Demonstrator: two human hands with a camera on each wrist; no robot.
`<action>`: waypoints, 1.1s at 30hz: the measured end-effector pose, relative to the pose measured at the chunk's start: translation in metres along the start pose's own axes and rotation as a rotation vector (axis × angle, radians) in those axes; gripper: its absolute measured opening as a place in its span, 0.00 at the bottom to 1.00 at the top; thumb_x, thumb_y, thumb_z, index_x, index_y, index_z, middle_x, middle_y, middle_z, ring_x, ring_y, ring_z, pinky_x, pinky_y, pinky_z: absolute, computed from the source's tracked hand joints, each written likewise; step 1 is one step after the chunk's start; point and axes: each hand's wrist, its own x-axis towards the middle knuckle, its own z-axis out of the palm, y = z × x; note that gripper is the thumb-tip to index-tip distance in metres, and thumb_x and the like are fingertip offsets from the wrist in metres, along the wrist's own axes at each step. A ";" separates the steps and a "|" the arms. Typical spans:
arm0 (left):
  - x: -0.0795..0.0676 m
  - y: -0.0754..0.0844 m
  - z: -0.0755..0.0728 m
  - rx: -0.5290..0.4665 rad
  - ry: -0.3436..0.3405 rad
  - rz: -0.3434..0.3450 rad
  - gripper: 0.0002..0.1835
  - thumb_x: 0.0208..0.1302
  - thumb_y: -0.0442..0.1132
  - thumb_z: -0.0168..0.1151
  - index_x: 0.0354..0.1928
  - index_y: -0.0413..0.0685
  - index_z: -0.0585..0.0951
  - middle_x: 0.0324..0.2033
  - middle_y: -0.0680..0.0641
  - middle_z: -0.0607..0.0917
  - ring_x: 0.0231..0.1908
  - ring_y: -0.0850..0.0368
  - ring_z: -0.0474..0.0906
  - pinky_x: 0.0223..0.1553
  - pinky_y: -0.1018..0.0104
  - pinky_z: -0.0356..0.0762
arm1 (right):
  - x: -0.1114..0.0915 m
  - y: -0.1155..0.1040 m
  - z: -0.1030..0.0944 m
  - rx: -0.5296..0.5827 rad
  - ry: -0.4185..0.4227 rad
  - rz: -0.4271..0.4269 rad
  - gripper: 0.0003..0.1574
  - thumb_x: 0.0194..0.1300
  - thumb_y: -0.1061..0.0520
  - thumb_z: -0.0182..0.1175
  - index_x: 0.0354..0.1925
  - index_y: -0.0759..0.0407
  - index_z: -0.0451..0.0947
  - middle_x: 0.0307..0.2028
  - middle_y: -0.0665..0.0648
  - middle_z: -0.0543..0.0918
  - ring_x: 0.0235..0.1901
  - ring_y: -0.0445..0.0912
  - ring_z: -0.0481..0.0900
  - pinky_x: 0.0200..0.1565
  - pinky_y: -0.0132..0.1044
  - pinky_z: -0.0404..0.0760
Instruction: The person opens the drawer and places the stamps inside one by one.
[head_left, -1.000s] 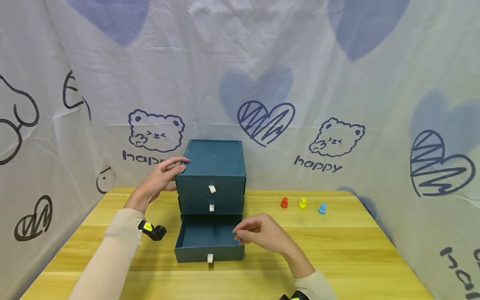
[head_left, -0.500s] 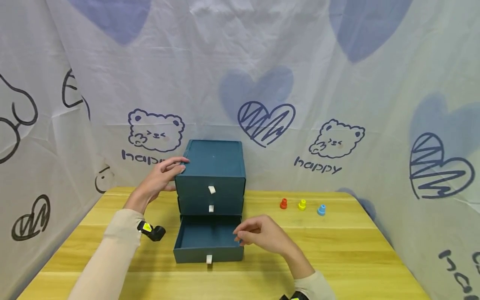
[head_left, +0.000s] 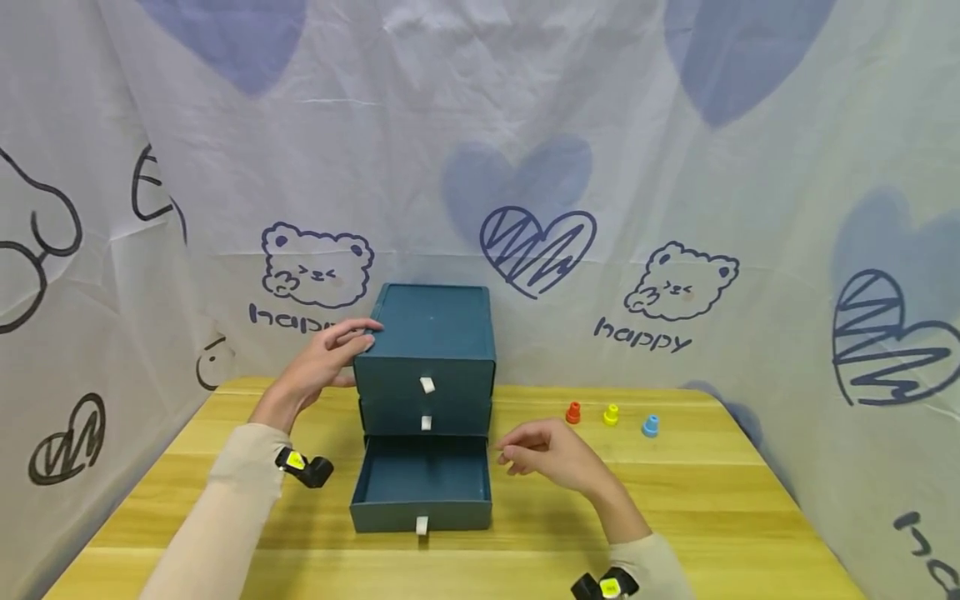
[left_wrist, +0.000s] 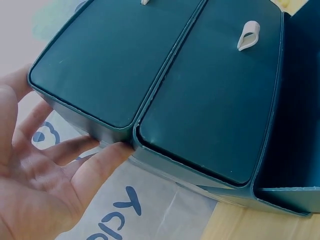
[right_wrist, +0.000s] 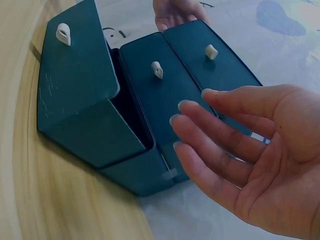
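Observation:
A dark teal cabinet (head_left: 429, 321) with three stacked drawers stands on the wooden table. Its bottom drawer (head_left: 420, 515) is pulled out, and the inside that shows is bare. My left hand (head_left: 318, 367) rests against the cabinet's upper left side, a finger over the top edge. In the left wrist view, spread fingertips touch the side near the seam between the upper drawers. My right hand (head_left: 558, 457) hovers just right of the pulled-out drawer. Its fingers are loosely bent and hold nothing, as the right wrist view shows.
Behind the right hand, three small pegs stand in a row on the table: a red one (head_left: 573, 412), a yellow one (head_left: 611, 414) and a blue one (head_left: 651, 426). White pull tabs (head_left: 422, 525) mark each drawer front. A patterned cloth (head_left: 420, 167) hangs behind the table.
My right hand has moved right, away from the drawer's right wall, which it overlapped before. The left hand stays on the cabinet. The head view has shifted slightly.

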 end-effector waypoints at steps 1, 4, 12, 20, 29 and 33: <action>0.000 0.000 0.001 -0.001 -0.002 0.003 0.29 0.79 0.55 0.54 0.73 0.47 0.68 0.82 0.39 0.52 0.78 0.29 0.52 0.65 0.27 0.70 | -0.002 0.003 -0.001 -0.001 0.009 0.005 0.14 0.74 0.57 0.62 0.50 0.64 0.86 0.44 0.68 0.90 0.40 0.57 0.90 0.47 0.47 0.90; 0.000 -0.001 0.001 -0.005 -0.001 0.001 0.29 0.79 0.55 0.54 0.73 0.47 0.68 0.82 0.39 0.52 0.78 0.28 0.52 0.65 0.27 0.70 | -0.004 0.007 -0.005 -0.010 0.032 0.019 0.14 0.74 0.57 0.63 0.51 0.64 0.86 0.44 0.68 0.90 0.39 0.56 0.90 0.46 0.44 0.91; 0.003 0.001 -0.007 0.011 0.011 0.005 0.30 0.78 0.56 0.54 0.73 0.48 0.68 0.82 0.39 0.51 0.78 0.27 0.51 0.65 0.27 0.69 | 0.008 0.009 -0.019 -0.020 0.054 0.004 0.15 0.73 0.56 0.63 0.51 0.64 0.85 0.44 0.67 0.90 0.37 0.51 0.90 0.45 0.42 0.91; 0.003 0.000 0.000 0.020 -0.011 0.016 0.28 0.79 0.54 0.53 0.73 0.48 0.69 0.82 0.38 0.52 0.78 0.28 0.52 0.64 0.27 0.72 | 0.012 0.023 -0.035 -0.025 0.113 0.023 0.18 0.75 0.57 0.62 0.53 0.69 0.83 0.45 0.69 0.89 0.39 0.55 0.91 0.45 0.39 0.90; 0.000 -0.001 0.003 0.009 0.007 0.002 0.28 0.80 0.54 0.52 0.73 0.48 0.69 0.82 0.40 0.52 0.79 0.31 0.52 0.63 0.32 0.76 | 0.000 0.038 -0.043 -0.024 0.210 0.062 0.18 0.75 0.58 0.61 0.54 0.70 0.82 0.49 0.71 0.88 0.43 0.61 0.90 0.44 0.43 0.91; 0.000 0.000 0.002 0.021 0.003 0.003 0.29 0.79 0.55 0.53 0.73 0.49 0.69 0.82 0.39 0.52 0.79 0.30 0.52 0.63 0.32 0.76 | 0.003 0.043 -0.052 -0.046 0.312 0.113 0.15 0.75 0.58 0.61 0.53 0.67 0.84 0.51 0.71 0.87 0.44 0.52 0.89 0.45 0.43 0.90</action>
